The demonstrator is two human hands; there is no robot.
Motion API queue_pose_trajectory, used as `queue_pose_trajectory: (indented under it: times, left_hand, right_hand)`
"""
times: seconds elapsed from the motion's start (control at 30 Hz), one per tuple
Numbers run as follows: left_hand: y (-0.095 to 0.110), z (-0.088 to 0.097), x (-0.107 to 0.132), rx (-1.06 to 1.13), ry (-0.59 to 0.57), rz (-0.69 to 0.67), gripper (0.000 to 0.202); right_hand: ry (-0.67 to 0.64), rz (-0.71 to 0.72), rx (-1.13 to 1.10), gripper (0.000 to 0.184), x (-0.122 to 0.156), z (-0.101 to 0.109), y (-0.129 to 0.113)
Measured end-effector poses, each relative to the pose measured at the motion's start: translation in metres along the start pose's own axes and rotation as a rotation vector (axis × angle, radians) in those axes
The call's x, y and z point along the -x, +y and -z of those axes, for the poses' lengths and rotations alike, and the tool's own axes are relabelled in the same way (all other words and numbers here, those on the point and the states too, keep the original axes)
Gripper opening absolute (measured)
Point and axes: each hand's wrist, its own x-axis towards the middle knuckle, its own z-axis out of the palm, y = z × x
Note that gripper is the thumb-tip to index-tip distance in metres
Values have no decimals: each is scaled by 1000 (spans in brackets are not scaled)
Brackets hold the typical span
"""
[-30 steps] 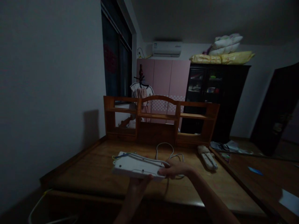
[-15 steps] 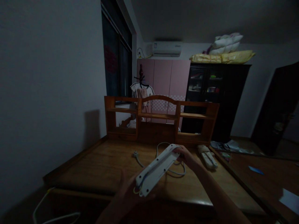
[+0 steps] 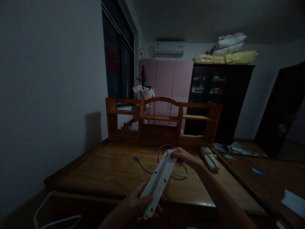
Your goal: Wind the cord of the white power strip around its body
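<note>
By the left hand (image 3: 139, 201), the near end of a white power strip (image 3: 159, 185) is clasped, with the thumb laid over the upward face and the fingers curled beneath. The strip is held at a slant between the two hands, its far end turned away and to the right. That far end is pinched by the right hand (image 3: 183, 156), closed on it from the right; so the strip is clamped at both ends.

At left, a smooth, matte wall (image 3: 59, 95) is seen. Beside it is set a wooden board (image 3: 92, 178), faintly grained and slightly glossy. On it, left of the strip, a pale plug (image 3: 137, 156) is laid, joined to a thin, round cable (image 3: 143, 167) that is curled loosely behind the strip. The strip is formed as a long, narrow bar, grooved lengthwise and dotted with dark round spots. Near the board's right edge, a second pale bar (image 3: 211, 161) is laid, wrapped at its far end.
</note>
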Motion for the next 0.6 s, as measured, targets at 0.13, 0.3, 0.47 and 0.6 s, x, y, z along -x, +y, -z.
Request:
queue_pose_trajectory:
  times: [0.13,0.3,0.47,0.6]
  left_hand:
    - [-12,-7,-4,101,-16,52,64]
    - [-18,-16,-15,133,78,91,53]
    - [-22,-12,-17,184,84,144,50]
    - [-24,-8,-9,161,-69,141,49]
  right_hand:
    - [-139,-59,124,28,-1,-8,-4]
    - [-163,-69,218,26,-3,-27,-12]
    - [-210,-108,213,32,-2,-23,-25]
    - [-548,-125,116,63,-2,-7,-27]
